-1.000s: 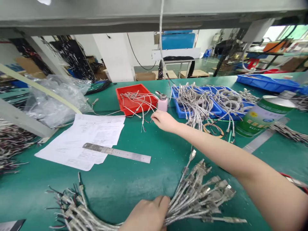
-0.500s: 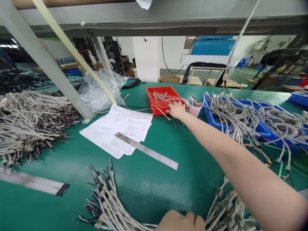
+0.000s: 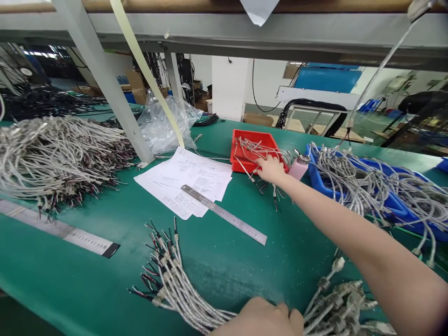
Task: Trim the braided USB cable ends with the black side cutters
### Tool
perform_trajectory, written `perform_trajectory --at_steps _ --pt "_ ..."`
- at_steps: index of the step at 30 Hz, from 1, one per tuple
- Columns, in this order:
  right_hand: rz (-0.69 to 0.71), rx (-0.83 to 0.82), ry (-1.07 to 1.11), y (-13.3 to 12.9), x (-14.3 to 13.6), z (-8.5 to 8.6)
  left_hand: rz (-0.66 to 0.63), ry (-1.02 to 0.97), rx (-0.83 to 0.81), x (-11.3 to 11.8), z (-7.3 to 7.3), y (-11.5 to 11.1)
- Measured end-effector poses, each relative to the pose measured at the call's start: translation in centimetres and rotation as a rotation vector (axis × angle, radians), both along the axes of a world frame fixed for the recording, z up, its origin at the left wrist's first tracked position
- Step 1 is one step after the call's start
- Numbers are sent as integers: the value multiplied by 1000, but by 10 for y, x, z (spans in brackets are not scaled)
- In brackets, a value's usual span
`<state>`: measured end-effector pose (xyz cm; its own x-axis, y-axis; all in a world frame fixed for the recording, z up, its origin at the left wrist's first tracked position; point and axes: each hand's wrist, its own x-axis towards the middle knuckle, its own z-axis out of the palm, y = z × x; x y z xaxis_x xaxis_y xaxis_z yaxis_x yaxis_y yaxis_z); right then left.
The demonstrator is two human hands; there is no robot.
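Note:
At the bottom middle, my left hand (image 3: 262,319) is closed around a bundle of grey braided cables (image 3: 196,298). Their stripped dark wire ends fan out to the left, and plug ends with clear ferrite-like lumps (image 3: 338,312) show on the right. My right arm is stretched forward over the table. My right hand (image 3: 271,169) is at the front right rim of a red tray (image 3: 241,165), fingers curled onto thin grey cables (image 3: 257,148) lying in it. Wire ends hang over the rim below the hand; the fingertips are partly hidden.
A pink bottle (image 3: 298,169) stands beside the red tray, with blue trays (image 3: 317,179) of coiled cables further right. Papers (image 3: 168,179) lie under a steel ruler (image 3: 231,218). At left are a large cable pile (image 3: 66,154), another ruler (image 3: 80,237) and a shelf post (image 3: 108,88).
The view has shifted, so the table things appear further right. My right hand stays at the tray rim, with more wire ends showing below it. My left hand keeps hold of the bundle.

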<state>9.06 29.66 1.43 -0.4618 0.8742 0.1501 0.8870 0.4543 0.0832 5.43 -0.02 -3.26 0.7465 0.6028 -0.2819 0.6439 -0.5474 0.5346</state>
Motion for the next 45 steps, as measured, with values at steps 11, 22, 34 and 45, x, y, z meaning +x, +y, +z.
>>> perform_trajectory --at_steps 11,22,34,45 --pt "406 -322 29 -106 30 7 -33 11 138 -7 25 -5" --pt "319 -433 58 -169 53 -30 83 73 194 -2 28 -16" --pt "200 -634 139 -166 31 -32 91 81 227 -1 27 -17" --pt "99 -275 227 -120 13 -28 60 94 223 0 25 -18"
